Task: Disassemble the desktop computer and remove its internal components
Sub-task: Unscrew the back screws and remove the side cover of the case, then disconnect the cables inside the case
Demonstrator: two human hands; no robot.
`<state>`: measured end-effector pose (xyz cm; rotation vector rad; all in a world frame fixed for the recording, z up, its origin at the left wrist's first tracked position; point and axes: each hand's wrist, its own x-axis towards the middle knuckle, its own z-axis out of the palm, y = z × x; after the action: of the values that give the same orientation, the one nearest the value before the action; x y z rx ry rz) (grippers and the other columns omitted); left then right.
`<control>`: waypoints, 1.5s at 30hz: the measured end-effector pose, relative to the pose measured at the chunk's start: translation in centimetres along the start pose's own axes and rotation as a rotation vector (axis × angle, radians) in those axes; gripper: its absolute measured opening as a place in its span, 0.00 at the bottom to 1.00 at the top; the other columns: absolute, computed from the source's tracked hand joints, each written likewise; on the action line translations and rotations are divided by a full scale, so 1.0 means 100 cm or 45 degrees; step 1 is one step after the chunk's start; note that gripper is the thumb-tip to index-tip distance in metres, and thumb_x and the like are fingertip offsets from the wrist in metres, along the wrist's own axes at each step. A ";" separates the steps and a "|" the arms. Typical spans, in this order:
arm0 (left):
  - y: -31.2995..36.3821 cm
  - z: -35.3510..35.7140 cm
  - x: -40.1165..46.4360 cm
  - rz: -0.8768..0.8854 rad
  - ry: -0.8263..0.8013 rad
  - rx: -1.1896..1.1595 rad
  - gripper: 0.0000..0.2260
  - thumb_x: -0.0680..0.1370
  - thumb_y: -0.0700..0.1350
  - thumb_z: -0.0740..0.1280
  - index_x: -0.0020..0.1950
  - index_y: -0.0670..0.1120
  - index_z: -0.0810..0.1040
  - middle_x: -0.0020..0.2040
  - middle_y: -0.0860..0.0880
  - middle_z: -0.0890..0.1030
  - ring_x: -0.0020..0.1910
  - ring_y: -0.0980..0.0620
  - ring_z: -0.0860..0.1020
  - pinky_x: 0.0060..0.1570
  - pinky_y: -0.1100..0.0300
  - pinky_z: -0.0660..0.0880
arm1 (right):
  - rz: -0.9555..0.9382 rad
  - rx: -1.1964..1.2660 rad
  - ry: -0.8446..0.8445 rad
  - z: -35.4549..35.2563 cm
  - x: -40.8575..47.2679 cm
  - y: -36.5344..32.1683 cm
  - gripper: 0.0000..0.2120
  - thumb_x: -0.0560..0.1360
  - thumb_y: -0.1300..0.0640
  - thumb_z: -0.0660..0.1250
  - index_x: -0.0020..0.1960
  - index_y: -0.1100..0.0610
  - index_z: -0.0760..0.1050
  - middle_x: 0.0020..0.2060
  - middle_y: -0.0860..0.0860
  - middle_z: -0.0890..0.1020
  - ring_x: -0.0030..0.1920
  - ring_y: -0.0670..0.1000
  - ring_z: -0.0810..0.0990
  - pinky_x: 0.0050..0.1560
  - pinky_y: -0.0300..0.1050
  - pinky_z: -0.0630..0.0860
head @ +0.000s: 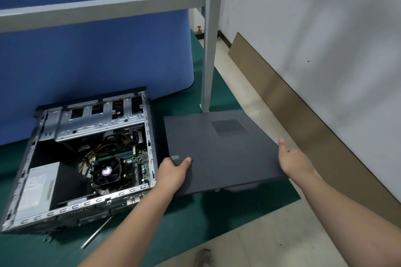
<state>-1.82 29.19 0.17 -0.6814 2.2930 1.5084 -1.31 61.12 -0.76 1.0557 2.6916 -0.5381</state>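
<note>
The desktop computer case (86,158) lies on its side on the green table (184,223), its inside exposed. A CPU cooler fan (106,171), the power supply (35,188) and a metal drive cage (97,119) show within. To the right of the case, both hands hold the dark grey side panel (221,151), which has a mesh vent. My left hand (173,172) grips its left edge with the thumb on top. My right hand (295,159) grips its right edge, thumb on top too.
A screwdriver (97,232) and small screws (47,239) lie on the table in front of the case. A grey metal frame post (209,50) stands behind the panel. A blue partition (97,50) backs the table. Cardboard (303,119) leans on the right wall.
</note>
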 end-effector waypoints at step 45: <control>-0.030 -0.184 0.031 0.517 0.087 0.269 0.10 0.77 0.40 0.64 0.56 0.50 0.79 0.50 0.53 0.81 0.48 0.57 0.78 0.51 0.60 0.75 | -0.747 0.826 -0.591 0.098 -0.183 -0.252 0.09 0.77 0.59 0.64 0.56 0.49 0.76 0.50 0.41 0.79 0.49 0.38 0.77 0.38 0.23 0.70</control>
<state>-2.76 10.64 3.64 -0.2198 2.7139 1.3828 -4.86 28.80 2.54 0.1413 2.3929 -1.6032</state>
